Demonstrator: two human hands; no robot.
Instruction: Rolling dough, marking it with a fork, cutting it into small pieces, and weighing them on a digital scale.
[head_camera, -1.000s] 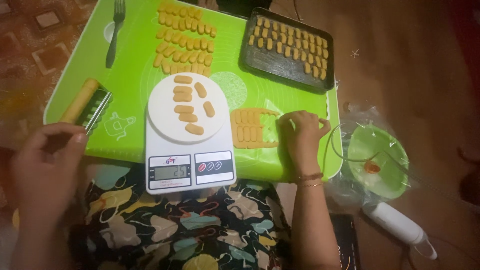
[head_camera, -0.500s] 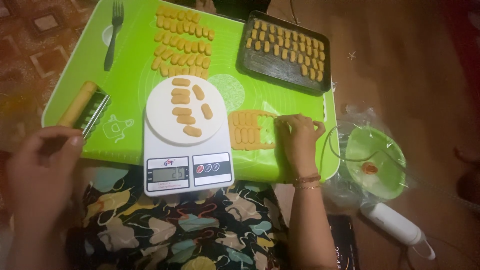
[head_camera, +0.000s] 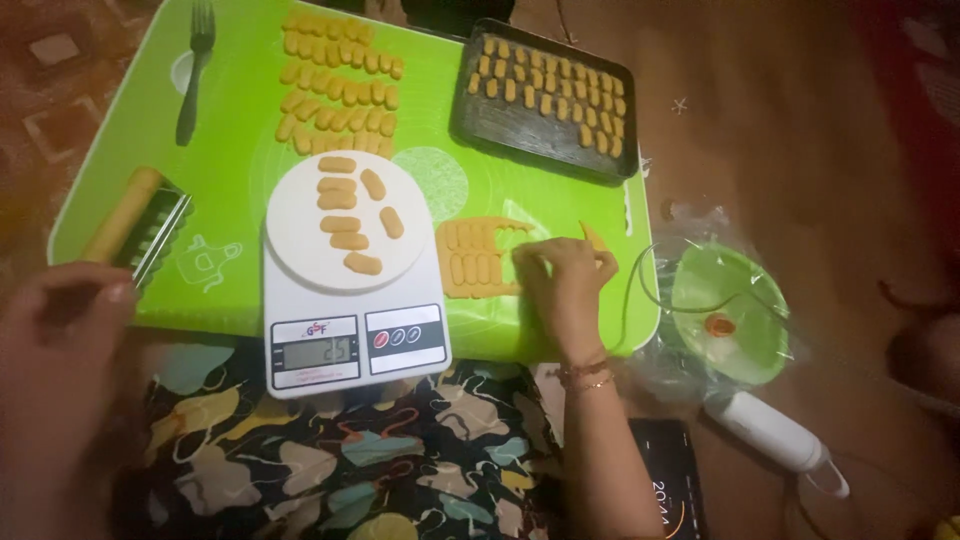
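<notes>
Green mat (head_camera: 240, 210) bears scored dough slab (head_camera: 478, 260) under right hand (head_camera: 565, 280) fingertips; left hand (head_camera: 60, 330) curled, apart

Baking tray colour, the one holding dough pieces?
Black baking tray, clearest in the head view.

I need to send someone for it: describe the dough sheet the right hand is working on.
Start at the white kitchen scale on the green mat. Just right of it lies a flat orange dough sheet, under the right hand. Unlike the loose pieces nearby, it is one slab scored into rows.
</notes>
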